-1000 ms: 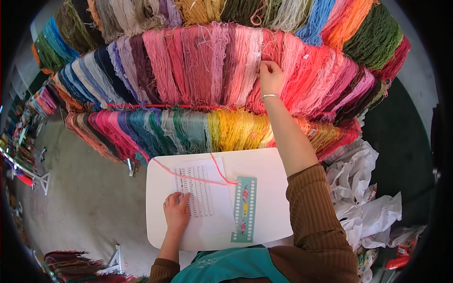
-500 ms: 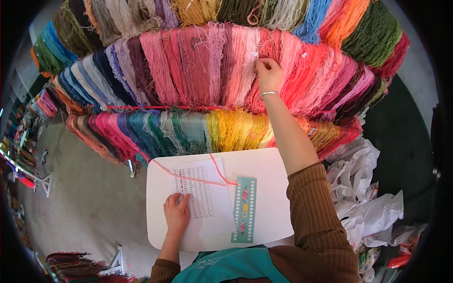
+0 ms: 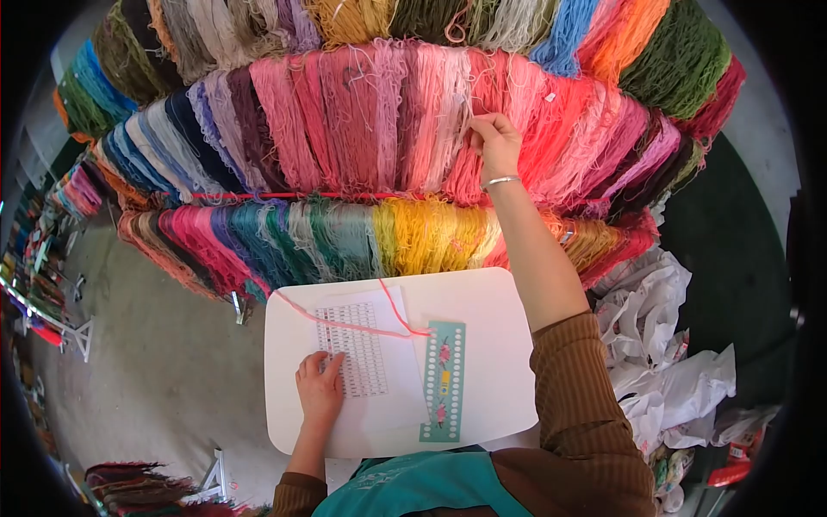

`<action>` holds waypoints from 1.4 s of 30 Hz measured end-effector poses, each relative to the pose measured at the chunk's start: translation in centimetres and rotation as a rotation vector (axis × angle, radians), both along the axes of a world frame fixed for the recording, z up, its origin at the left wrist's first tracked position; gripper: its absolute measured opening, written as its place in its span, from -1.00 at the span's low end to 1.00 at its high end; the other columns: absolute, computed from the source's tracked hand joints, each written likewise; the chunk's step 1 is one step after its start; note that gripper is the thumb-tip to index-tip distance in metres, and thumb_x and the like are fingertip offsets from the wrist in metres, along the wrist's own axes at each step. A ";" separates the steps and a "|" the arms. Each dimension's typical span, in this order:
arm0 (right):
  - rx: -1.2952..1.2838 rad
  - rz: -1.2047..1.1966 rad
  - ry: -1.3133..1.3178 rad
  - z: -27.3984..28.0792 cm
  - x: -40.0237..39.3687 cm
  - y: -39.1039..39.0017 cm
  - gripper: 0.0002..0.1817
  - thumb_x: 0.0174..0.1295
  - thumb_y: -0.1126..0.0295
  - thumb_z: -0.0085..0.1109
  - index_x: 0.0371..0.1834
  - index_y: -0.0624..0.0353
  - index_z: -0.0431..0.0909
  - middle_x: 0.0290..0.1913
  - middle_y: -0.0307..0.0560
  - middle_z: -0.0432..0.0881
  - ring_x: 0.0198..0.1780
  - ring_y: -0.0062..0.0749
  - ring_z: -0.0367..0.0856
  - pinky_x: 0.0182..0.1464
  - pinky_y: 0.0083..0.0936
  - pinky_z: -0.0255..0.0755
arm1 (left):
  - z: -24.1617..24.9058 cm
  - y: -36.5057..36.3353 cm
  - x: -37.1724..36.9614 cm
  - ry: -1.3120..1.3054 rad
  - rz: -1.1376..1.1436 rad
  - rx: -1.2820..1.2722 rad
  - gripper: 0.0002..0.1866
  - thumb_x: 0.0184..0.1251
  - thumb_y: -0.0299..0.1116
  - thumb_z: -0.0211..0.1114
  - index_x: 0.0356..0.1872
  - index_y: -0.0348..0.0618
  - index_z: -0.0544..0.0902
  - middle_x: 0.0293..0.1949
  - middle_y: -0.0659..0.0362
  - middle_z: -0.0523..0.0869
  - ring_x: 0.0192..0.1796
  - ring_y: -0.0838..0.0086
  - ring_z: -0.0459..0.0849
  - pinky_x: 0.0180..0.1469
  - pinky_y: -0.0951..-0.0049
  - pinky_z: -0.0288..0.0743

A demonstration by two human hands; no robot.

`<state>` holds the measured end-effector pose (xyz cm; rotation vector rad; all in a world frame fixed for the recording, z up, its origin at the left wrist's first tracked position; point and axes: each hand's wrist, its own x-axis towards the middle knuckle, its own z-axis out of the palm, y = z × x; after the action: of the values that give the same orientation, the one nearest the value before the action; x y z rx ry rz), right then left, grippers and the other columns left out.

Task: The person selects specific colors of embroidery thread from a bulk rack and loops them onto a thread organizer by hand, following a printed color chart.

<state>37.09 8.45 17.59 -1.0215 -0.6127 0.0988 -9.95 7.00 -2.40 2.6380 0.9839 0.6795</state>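
Observation:
My right hand [image 3: 497,142] reaches up to the middle rack row, fingers pinched at the edge of a pale pink yarn skein [image 3: 450,121], beside a deeper pink one. A thin whitish strand shows by the fingertips. On the left, my left hand [image 3: 320,385] lies with fingers apart on a printed chart sheet [image 3: 366,345]. The sheet rests on a white tabletop [image 3: 495,345]. To its right is a green card with punched holes [image 3: 444,383]. Pink and red yarn strands [image 3: 396,314] are threaded at the card's top and trail across the sheet.
Yarn skeins in many colours hang in rows, with yellow skeins [image 3: 431,237] on the lowest row. White plastic bags [image 3: 650,319] pile up at the right. Dark reddish yarn [image 3: 138,491] lies at the lower left, near a metal stand leg [image 3: 214,474].
My right hand has moved slightly down and right along the skein, its fingers still pinched. My left hand stays on the sheet. The view has shifted a little.

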 end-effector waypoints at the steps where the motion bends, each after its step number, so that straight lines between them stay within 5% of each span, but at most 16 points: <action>1: -0.007 0.061 0.031 0.2 -0.2 -0.3 -0.93 0.23 0.52 0.27 -0.41 0.14 0.62 -0.44 -0.20 0.71 -0.61 -0.64 0.47 -0.60 -0.66 0.22 | 0.0 0.0 0.0 0.002 0.002 -0.001 -0.57 0.10 -0.53 0.30 0.04 0.05 0.73 0.06 0.08 0.58 0.16 0.14 0.52 0.18 0.12 0.40; 5: 0.003 0.213 0.097 0.2 -0.1 -0.7 -0.97 0.28 0.51 0.21 -0.31 0.13 0.58 -0.32 -0.05 0.79 -0.61 -0.63 0.52 -0.64 -0.68 0.24 | 0.0 0.0 0.0 0.002 0.001 -0.001 -0.57 0.10 -0.53 0.30 0.04 0.06 0.73 0.06 0.08 0.58 0.17 0.15 0.52 0.18 0.12 0.40; 15: -0.055 0.169 0.114 0.3 -0.6 -1.1 -0.98 0.26 0.51 0.24 -0.29 0.15 0.60 -0.33 -0.13 0.76 -0.56 -0.63 0.55 -0.60 -0.73 0.25 | 0.0 0.0 0.0 -0.005 0.001 -0.003 -0.58 0.12 -0.53 0.30 0.04 0.06 0.73 0.06 0.08 0.59 0.16 0.13 0.53 0.18 0.11 0.41; 23: 0.014 0.140 0.131 -1.8 -0.8 -2.4 -0.91 0.11 0.64 0.28 -0.39 0.21 0.62 -0.51 -0.27 0.57 -0.60 -0.65 0.40 -0.60 -0.70 0.14 | 0.0 0.0 -0.1 -0.008 0.004 -0.009 -0.59 0.12 -0.53 0.30 0.03 0.04 0.73 0.07 0.07 0.59 0.15 0.12 0.53 0.18 0.11 0.41; 28: 0.027 0.177 0.218 -2.2 -2.7 -4.8 -0.93 0.22 0.60 0.20 -0.39 0.18 0.57 -0.54 -0.26 0.53 -0.64 -0.65 0.34 -0.63 -0.66 0.09 | 0.3 -0.1 0.0 -0.019 -0.003 -0.011 -0.59 0.11 -0.54 0.29 0.03 0.01 0.73 0.07 0.05 0.59 0.15 0.09 0.53 0.18 0.11 0.41; 32: 0.005 0.407 0.273 -4.7 -2.4 -7.0 -0.90 0.34 0.53 0.10 -0.35 0.09 0.45 -0.62 -0.36 0.31 -0.68 -0.69 0.18 -0.66 -0.62 -0.05 | 0.1 -0.1 0.0 -0.007 -0.006 -0.010 -0.57 0.10 -0.55 0.28 0.04 0.02 0.73 0.07 0.05 0.59 0.15 0.09 0.52 0.18 0.11 0.41; 36: -0.368 0.174 0.279 -9.0 -4.1 -13.2 -0.85 0.33 0.50 0.14 -0.40 0.03 0.46 -0.62 -0.41 0.29 -0.70 -0.72 0.13 -0.68 -0.63 -0.08 | -0.2 0.0 0.1 -0.012 -0.002 -0.003 -0.54 0.07 -0.56 0.28 0.05 0.03 0.73 0.07 0.06 0.58 0.14 0.11 0.52 0.17 0.11 0.41; 42: -0.554 -0.096 0.382 -19.2 -2.2 -30.5 -0.80 0.27 0.49 0.17 -0.50 0.00 0.44 -0.67 -0.42 0.31 -0.73 -0.70 0.17 -0.72 -0.62 -0.03 | -0.2 0.0 0.1 -0.003 -0.007 -0.007 -0.53 0.06 -0.56 0.28 0.06 0.05 0.73 0.06 0.08 0.57 0.14 0.11 0.52 0.17 0.10 0.41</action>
<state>34.90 -22.03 -1.57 -1.5179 -0.1814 0.3854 -9.87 6.99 -2.60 2.6323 0.9734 0.6773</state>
